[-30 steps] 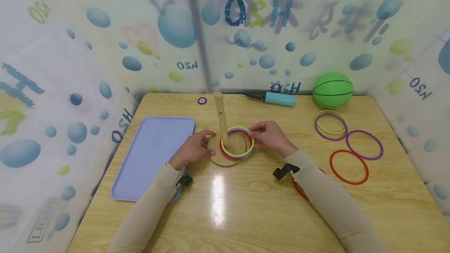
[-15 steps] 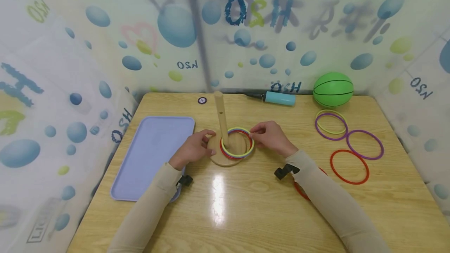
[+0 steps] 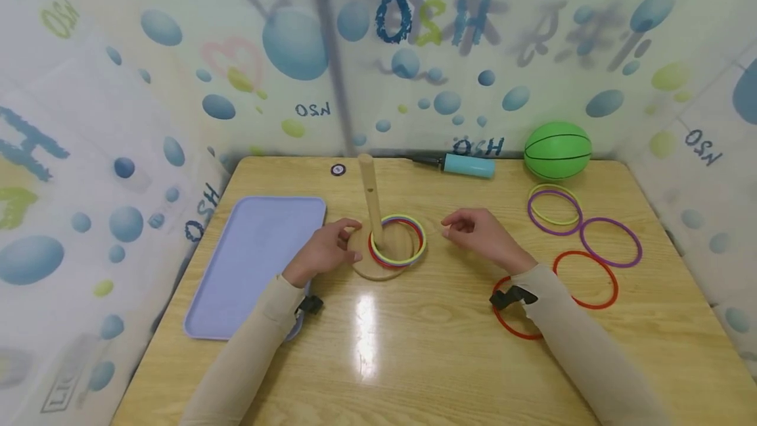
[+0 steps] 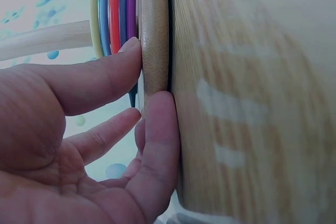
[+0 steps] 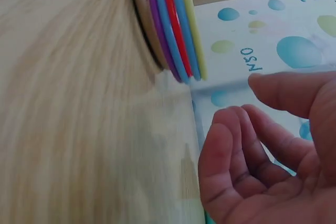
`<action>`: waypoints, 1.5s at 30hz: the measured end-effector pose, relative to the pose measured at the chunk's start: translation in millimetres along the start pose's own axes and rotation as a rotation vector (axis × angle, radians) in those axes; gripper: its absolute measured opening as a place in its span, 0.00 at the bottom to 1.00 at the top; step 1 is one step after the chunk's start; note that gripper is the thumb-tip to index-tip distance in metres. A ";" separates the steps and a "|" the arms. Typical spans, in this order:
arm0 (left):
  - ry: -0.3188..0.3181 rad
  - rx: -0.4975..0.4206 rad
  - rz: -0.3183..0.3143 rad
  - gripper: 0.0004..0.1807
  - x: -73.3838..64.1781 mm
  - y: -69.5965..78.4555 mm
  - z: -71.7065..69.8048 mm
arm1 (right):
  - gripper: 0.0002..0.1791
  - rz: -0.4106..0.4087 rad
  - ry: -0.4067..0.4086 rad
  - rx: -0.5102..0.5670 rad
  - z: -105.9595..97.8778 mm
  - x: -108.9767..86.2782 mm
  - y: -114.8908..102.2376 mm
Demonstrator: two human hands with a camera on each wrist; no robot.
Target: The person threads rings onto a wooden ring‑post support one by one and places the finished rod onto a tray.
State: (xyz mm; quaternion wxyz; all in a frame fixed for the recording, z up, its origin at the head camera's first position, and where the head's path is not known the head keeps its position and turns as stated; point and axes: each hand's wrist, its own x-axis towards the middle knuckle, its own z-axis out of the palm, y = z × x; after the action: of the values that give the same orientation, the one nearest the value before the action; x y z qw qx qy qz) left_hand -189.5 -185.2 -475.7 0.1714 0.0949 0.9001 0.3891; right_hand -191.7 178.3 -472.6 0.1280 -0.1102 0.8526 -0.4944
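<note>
A wooden peg stand rises from a round base. Around its peg lies a stack of thin rings, with yellow on top, then blue, red, blue and purple below. My left hand holds the base's left edge, its thumb and fingers against the rim. To the right of the stack, and apart from it, my right hand hovers with loosely curled fingers and nothing in them.
A lilac tray lies at the left. Along the back are a small round disc, a blue hand pump and a green ball. Loose rings lie at the right, including a purple ring and a red ring.
My right hand has let go of the yellow ring and drawn back to the right. The left hand and the stand stay where they were.
</note>
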 end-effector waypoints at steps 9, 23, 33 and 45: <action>-0.009 0.007 -0.020 0.34 -1.4 -0.1 -2.0 | 0.17 -0.028 -0.036 -0.074 -26.3 -37.6 21.5; -0.019 -0.025 -0.012 0.35 1.4 -1.2 -0.1 | 0.13 -0.054 -0.095 -0.167 -59.9 -84.8 47.3; -0.022 -0.043 -0.016 0.34 2.4 -2.8 -1.2 | 0.12 -0.172 -0.203 -0.327 -65.6 -89.8 59.5; -0.025 -0.053 -0.022 0.34 0.2 -0.6 -2.0 | 0.10 -0.279 -0.191 -0.365 -60.2 -80.4 56.6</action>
State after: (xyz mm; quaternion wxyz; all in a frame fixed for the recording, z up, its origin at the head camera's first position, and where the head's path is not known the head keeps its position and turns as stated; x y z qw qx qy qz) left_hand -190.5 -186.9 -474.9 0.1894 0.0851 0.8882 0.4098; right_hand -139.1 280.1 -484.3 0.1165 -0.2946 0.8883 -0.3325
